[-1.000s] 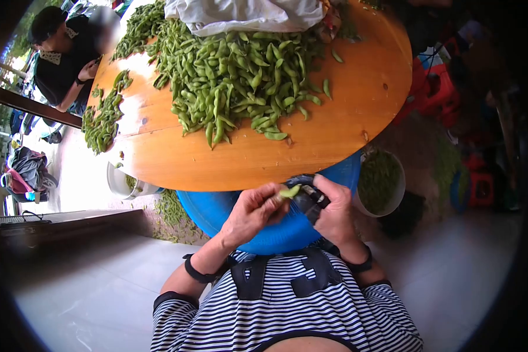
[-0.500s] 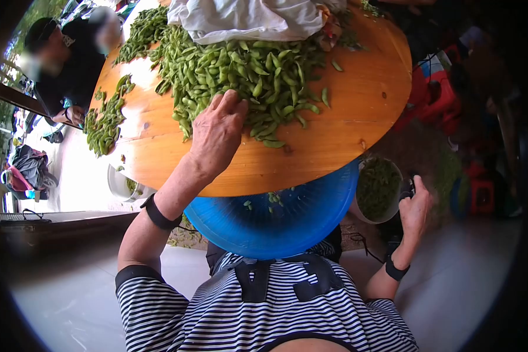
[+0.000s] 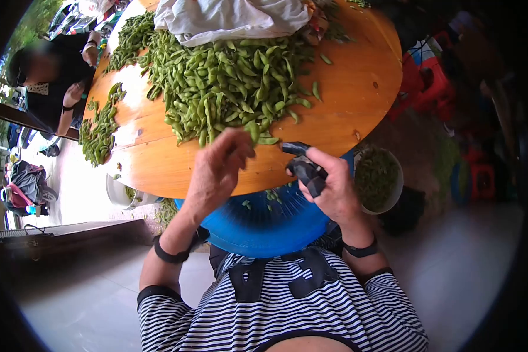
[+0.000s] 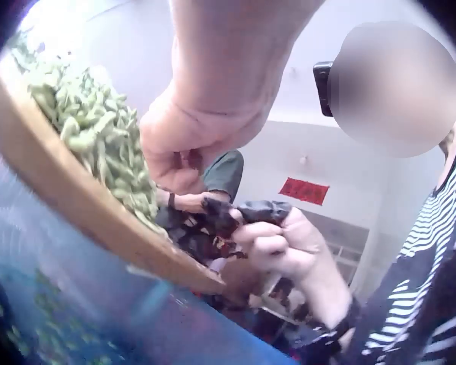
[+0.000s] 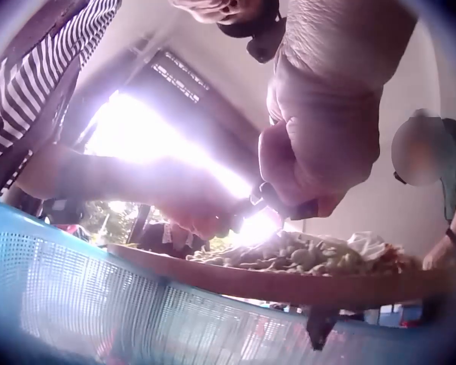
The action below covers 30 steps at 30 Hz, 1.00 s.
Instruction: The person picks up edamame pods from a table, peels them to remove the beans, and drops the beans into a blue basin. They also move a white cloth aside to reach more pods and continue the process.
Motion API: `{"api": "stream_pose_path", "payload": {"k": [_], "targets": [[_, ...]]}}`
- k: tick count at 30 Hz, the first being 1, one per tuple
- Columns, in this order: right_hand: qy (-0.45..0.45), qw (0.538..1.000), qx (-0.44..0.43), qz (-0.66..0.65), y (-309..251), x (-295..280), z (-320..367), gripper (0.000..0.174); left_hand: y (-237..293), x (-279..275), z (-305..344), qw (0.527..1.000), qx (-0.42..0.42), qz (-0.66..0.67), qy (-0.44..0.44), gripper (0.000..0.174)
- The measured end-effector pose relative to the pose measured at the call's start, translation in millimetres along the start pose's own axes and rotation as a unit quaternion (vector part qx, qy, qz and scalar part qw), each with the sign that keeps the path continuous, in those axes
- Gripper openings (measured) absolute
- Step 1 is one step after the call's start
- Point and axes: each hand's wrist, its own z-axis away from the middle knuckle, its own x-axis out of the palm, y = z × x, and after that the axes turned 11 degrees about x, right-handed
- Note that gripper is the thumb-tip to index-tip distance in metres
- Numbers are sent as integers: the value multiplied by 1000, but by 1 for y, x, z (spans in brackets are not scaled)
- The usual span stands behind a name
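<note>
In the head view my left hand point(image 3: 217, 170), slightly blurred, is in front of the heap of green edamame pods point(image 3: 217, 82) on the wooden table point(image 3: 328, 126). A single pod point(image 3: 252, 131) shows at its fingertips. Its fingers point(image 4: 175, 163) are curled in the left wrist view. Opposite it is my right hand point(image 3: 334, 185), with black covers point(image 3: 308, 175) around the thumb and a finger. Those two covered tips stand apart, with no pod between them; the other fingers point(image 4: 270, 247) bend loosely. Both hands are above the near table edge and a blue basin point(image 3: 258, 234).
Shelled beans point(image 3: 273, 196) lie in the basin. A white bucket point(image 3: 398, 190) of green matter stands right, another white bucket point(image 3: 116, 190) left. A white cloth point(image 3: 229, 23) covers the back of the heap. Across the table's left edge sits a person point(image 3: 53, 88); red stools point(image 3: 431, 88) stand right.
My left hand worked at a pod with the right, reached into the heap, and has drawn back toward me with a pod. My right hand swung out beside the right bucket and came back.
</note>
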Motion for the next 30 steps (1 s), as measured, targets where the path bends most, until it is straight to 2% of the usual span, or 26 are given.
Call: {"api": "stream_pose_path", "payload": {"k": [1,2,3,6,7,9,10,12,13,15,16,18,19,20,21,22,23,24,25,26,27,28,30], "targets": [[1,1000,2,2,4,2,-3,19,4,6,10,976,-84,202,7,8],[-66,993,18,-94,7,3,-6,16,7,11,18,904,-165,395,15,7],[-133,972,34,-189,9,5,-7,13,9,14,24,904,-180,389,2,6],[-162,951,43,-259,10,12,-7,8,11,22,36,892,-196,408,5,5],[-164,951,46,-258,11,12,-7,8,10,26,40,909,-165,381,27,6],[-171,952,65,-245,13,11,-7,8,7,32,47,954,-112,273,52,6],[-172,952,67,-244,12,10,-6,8,7,32,48,954,-113,274,53,6],[-147,971,67,-175,11,10,-3,5,10,33,49,990,-41,127,49,7],[-148,971,68,-175,12,9,-2,5,10,32,49,990,-42,127,49,7],[-152,968,64,-188,15,8,-3,5,11,31,48,999,19,33,38,7],[-152,968,65,-189,16,8,-3,5,11,32,48,999,19,33,37,7],[-99,992,33,-67,17,7,-2,5,12,32,49,998,56,2,31,8],[-98,992,34,-69,19,6,-2,5,12,33,51,998,55,2,29,8],[-91,994,18,-49,20,4,-1,6,11,36,54,991,-9,126,35,7],[-85,996,2,-29,21,3,-1,9,10,37,55,966,-73,246,42,5],[-84,996,3,-30,20,1,0,9,10,34,54,966,-74,246,41,5],[-133,980,41,-141,17,-2,1,13,8,29,51,900,-162,403,20,3],[-179,948,78,-250,16,-4,3,17,7,27,50,802,-246,545,-2,4],[-179,948,78,-250,17,-4,3,17,2,32,54,756,-235,611,-16,11],[-227,912,81,-331,20,-4,2,20,-1,39,58,756,-235,611,-16,11],[-274,866,83,-409,21,-4,2,24,-1,46,61,699,-229,677,-19,9],[-275,866,83,-409,22,-5,3,24,-2,50,63,637,-220,738,-21,8],[-252,904,70,-339,22,-8,5,17,-3,46,60,638,-215,739,-37,12]]}}
